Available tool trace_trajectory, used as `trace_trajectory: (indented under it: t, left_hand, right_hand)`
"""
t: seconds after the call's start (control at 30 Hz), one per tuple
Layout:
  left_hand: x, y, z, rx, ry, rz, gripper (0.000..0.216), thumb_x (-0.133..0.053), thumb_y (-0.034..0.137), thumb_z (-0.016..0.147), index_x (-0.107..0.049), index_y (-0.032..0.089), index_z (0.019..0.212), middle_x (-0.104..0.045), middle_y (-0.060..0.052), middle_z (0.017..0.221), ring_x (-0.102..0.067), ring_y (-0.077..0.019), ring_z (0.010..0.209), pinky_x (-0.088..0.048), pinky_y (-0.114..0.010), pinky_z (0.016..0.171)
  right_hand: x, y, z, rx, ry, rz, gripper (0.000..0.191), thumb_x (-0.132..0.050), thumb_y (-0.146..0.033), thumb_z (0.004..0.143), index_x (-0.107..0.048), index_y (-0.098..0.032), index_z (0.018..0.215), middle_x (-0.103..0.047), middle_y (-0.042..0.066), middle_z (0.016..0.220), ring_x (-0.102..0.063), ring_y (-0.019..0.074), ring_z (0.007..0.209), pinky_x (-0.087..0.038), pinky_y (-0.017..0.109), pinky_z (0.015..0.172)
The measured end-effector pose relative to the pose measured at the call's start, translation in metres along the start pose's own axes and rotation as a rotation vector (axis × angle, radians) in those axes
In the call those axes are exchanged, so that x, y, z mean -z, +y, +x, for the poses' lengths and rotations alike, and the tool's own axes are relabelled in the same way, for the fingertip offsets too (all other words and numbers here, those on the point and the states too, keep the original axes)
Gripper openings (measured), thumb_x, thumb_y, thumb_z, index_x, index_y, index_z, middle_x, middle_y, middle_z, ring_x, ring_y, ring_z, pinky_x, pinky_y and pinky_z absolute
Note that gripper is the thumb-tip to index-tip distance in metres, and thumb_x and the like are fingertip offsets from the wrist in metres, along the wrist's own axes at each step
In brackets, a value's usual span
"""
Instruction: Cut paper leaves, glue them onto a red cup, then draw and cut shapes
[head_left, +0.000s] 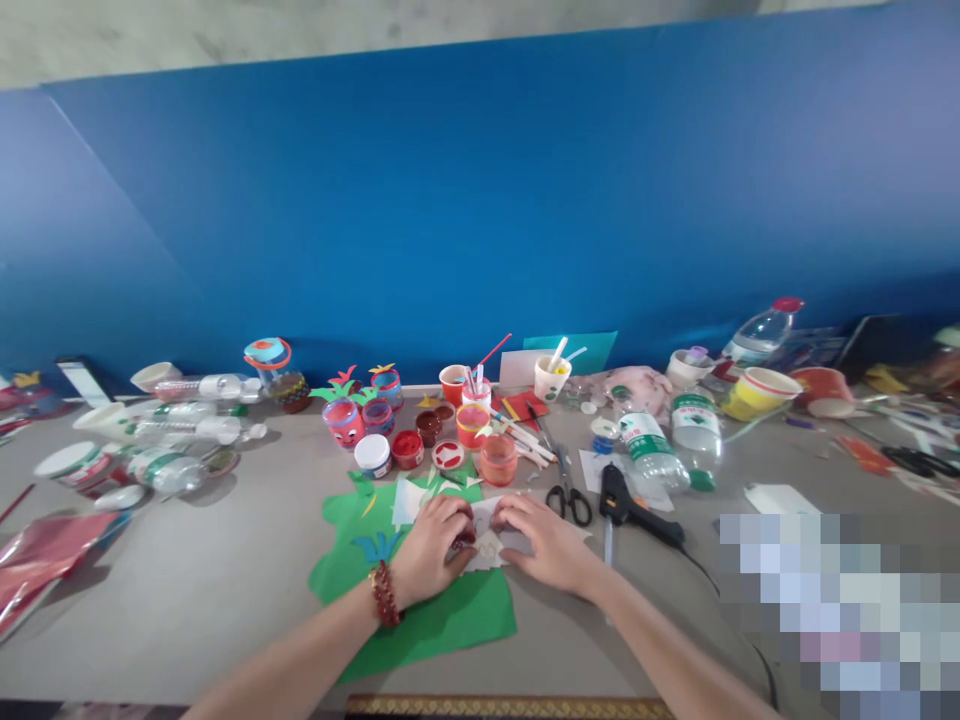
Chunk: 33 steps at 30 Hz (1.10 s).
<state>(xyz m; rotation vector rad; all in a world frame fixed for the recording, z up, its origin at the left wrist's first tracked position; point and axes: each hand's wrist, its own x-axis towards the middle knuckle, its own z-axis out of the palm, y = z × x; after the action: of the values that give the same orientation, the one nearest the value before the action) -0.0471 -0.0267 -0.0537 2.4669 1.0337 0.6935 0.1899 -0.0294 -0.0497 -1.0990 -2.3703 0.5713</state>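
Note:
My left hand (435, 545), with a red beaded bracelet (384, 594) on its wrist, is over the green paper (442, 620). Its fingers curl toward the thumb around something small and dark red that I cannot make out. Across from it, my right hand (551, 545) rests with bent fingertips and a separate thumb at the edge of a white paper piece (486, 553) with faint drawn lines. That piece lies between both hands. A blue paper cutout (377, 547) shaped like leaves lies left of my left hand. Black-handled scissors (570, 505) are beyond my right hand.
A black glue gun (630, 505) with its cord lies to the right, near plastic bottles (651, 450). Paint jars (373, 455), decorated cups (343, 424) and markers (525, 440) crowd the back. More bottles (165, 470) lie at the left. A blue panel (480, 220) stands behind.

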Motion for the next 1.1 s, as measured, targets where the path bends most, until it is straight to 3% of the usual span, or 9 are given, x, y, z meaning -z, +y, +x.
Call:
trace_trajectory:
  t: [0.4,0.67,1.1]
  left_hand:
    - [0.004,0.013,-0.001,0.004,-0.012,0.097,0.006,-0.057,0.025,0.087,-0.057,0.020,0.090,-0.059,-0.007,0.102,-0.052,-0.0250,0.099,-0.040,-0.043,0.092]
    - [0.008,0.020,-0.002,0.029,-0.072,0.165,0.019,-0.059,0.028,0.086,-0.057,0.020,0.103,-0.058,-0.009,0.108,-0.052,-0.0278,0.102,-0.042,-0.046,0.090]
    - [0.008,0.023,0.006,0.086,-0.139,0.226,0.009,-0.061,0.021,0.086,-0.059,0.020,0.095,-0.060,-0.006,0.099,-0.053,-0.0259,0.097,-0.044,-0.042,0.085]
  right_hand:
    - [0.000,0.001,-0.002,0.022,0.008,0.008,0.022,-0.063,-0.016,0.083,-0.059,-0.022,0.105,-0.062,0.009,0.113,-0.056,0.0247,0.108,-0.047,0.039,0.094]
    - [0.000,0.002,-0.002,0.043,0.008,0.016,0.022,-0.062,-0.022,0.086,-0.060,-0.022,0.108,-0.061,0.010,0.117,-0.057,0.0251,0.108,-0.048,0.039,0.094]
    - [0.002,0.003,-0.002,0.038,0.003,0.044,0.018,-0.063,-0.023,0.087,-0.058,-0.021,0.104,-0.062,0.010,0.113,-0.057,0.0250,0.106,-0.048,0.038,0.093]
